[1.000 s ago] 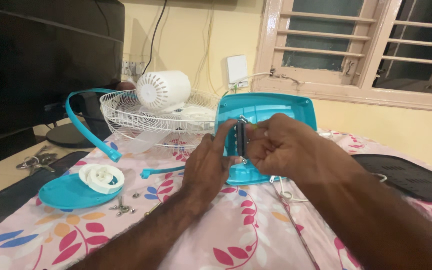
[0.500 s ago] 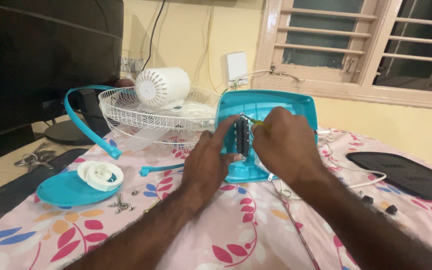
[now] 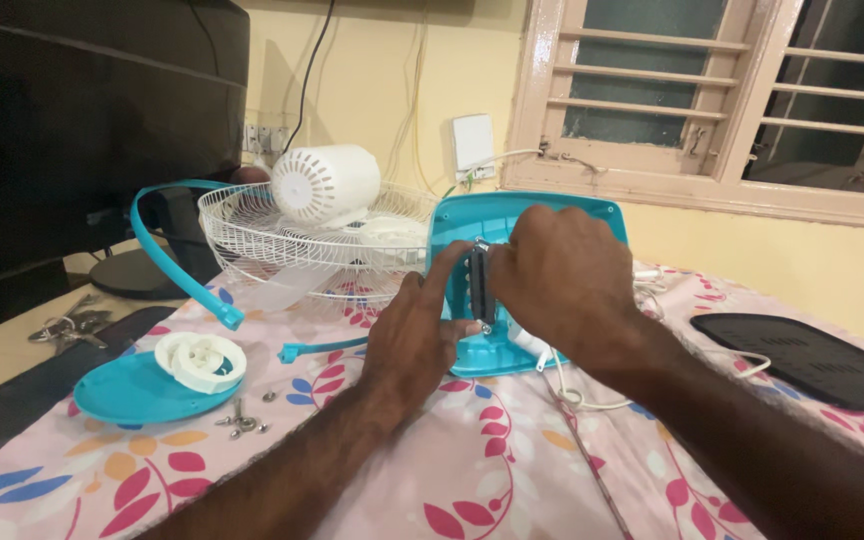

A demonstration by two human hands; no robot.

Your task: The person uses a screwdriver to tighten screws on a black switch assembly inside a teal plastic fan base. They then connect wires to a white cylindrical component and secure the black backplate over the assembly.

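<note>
Dark part (image 3: 479,285) pinched between left hand (image 3: 414,335), right hand (image 3: 557,285)

Right hand (image 3: 562,285): a second ago raised in front of the teal fan base (image 3: 592,215), now lower and flat over the dark metal part (image 3: 477,285), covering more of it. Left hand (image 3: 417,335): index finger now stretched up along that part's left edge. View: shifted slightly closer.

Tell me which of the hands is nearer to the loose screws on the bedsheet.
Left. The left hand is just right of the loose screws. The right hand sits farther right, on the teal fan base.
</note>
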